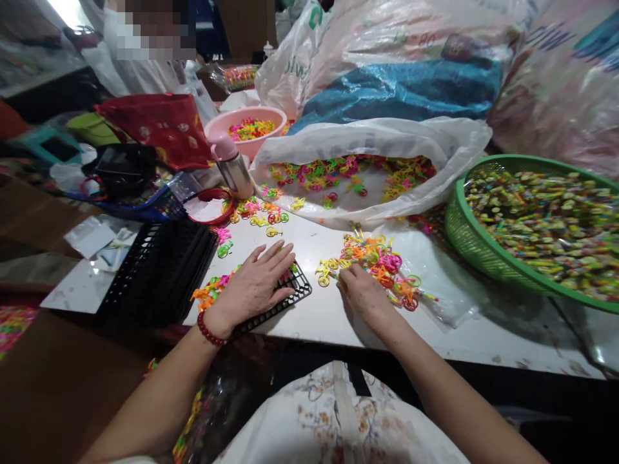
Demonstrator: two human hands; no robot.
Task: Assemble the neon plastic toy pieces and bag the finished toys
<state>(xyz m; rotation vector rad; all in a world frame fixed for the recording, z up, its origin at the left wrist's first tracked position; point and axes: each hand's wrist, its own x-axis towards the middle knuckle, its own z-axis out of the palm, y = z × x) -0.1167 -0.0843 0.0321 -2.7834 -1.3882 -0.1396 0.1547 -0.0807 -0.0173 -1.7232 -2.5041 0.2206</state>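
Note:
My left hand [258,280] lies flat, fingers stretched out, over a black perforated plastic tray [302,288] on the white table. Small colourful plastic pieces [206,295], orange, pink and green, show along the tray's left side; what is under the palm is hidden. With fingertips drawn together, my right hand [362,293] touches the left edge of a loose pile of bright plastic figures with wheel-like rings [372,251]. Whatever its fingers pinch is hidden. A yellow piece [325,277] lies just beside those fingertips.
A stack of black trays [155,277] stands at left. Behind are a pink-lidded bottle [232,167], a red basket [210,207], a pink basin [271,119] and an open white sack [338,200] of plastic pieces. A green basket [507,258] holds many small wrapped items at right.

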